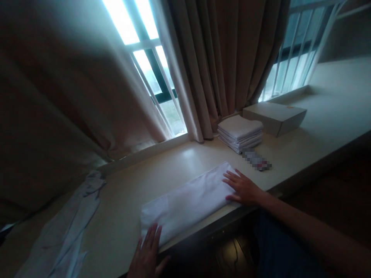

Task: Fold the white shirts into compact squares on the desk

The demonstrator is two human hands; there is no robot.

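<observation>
A white cloth (pixel 191 200), folded into a long flat strip, lies along the front of the pale sill-like counter (pixel 121 216). On its near left end rests my left hand (pixel 147 247), fingers stretched out, the thumb apart near the counter's edge. My right hand (pixel 242 187) lies flat on the far right end, fingers spread. Neither hand grips the fabric. Farther right stands a neat stack of folded white cloths (pixel 240 131). A loose, crumpled white cloth (pixel 66 227) spreads over the counter at the left.
Beside the stack is a white box (pixel 275 116). A small blurred-out item (pixel 257 159) lies in front of the stack. Brown curtains (pixel 214 58) hang along the back, with barred windows (pixel 156 73) between them. The counter's front edge drops to a dark floor.
</observation>
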